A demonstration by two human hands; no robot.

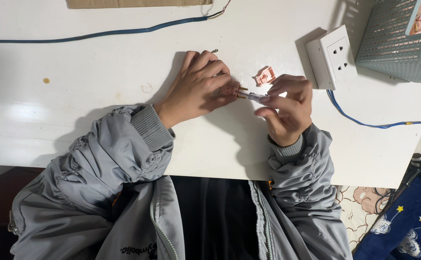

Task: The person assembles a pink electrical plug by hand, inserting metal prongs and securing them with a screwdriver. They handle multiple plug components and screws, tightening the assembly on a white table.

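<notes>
My left hand (198, 84) rests on the white table (75, 120) and pins a small pink plug body (230, 90) with brass prongs under its fingertips. My right hand (287, 108) grips a thin screwdriver (256, 97) whose tip points left at the plug's prongs. A second pink plug piece (265, 75) lies loose on the table just above the two hands. Both arms wear grey jacket sleeves.
A white wall socket (333, 57) with a blue wire (364, 120) lies at the right. A teal plastic basket (396, 41) stands at the top right corner. A long blue cable (99, 33) runs along the far edge. A tiny screw (214, 50) lies above my left hand.
</notes>
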